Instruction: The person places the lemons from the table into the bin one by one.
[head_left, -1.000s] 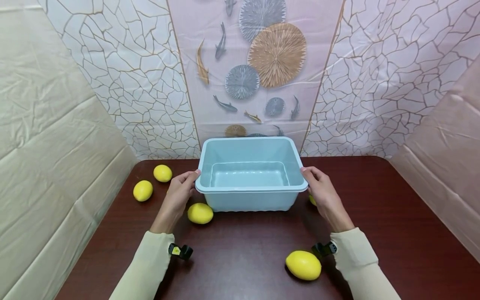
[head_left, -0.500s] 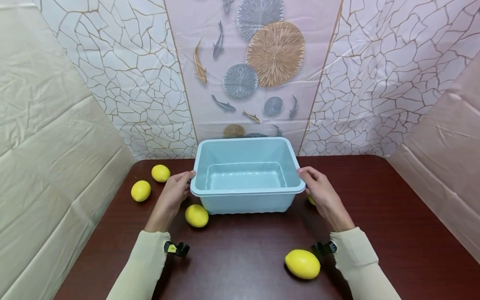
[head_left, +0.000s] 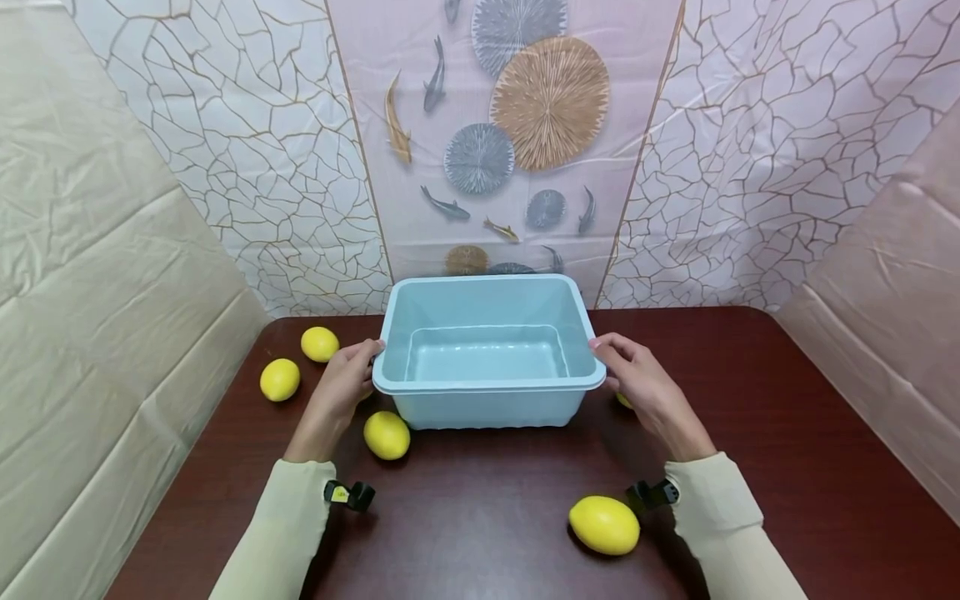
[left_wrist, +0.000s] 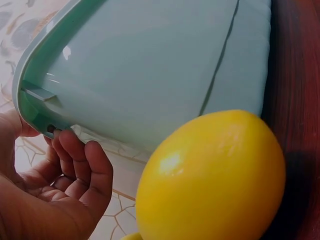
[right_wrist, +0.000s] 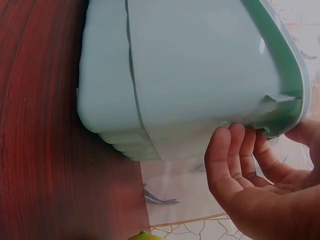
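Observation:
A light blue plastic basin (head_left: 487, 408), with nothing inside, stands toward the back of the dark wooden table. My left hand (head_left: 341, 387) grips its left rim, thumb on top and fingers curled below, as the left wrist view also shows. On the opposite side my right hand (head_left: 645, 387) holds the right rim the same way, fingertips under the lip in the right wrist view. A lemon (head_left: 387, 435) lies right by the basin's front left corner and looms large in the left wrist view. Another lemon (head_left: 624, 400) is mostly hidden behind my right hand.
Two lemons, a nearer one (head_left: 280, 380) and a farther one (head_left: 320, 344), lie at the table's back left. One more lemon (head_left: 604, 525) rests at the front, beside my right wrist. A patterned cloth wall (head_left: 480, 158) rises behind the table (head_left: 480, 517).
Both hands have shifted the basin a little to the left. The lemon by its front left corner has rolled slightly left and nearer.

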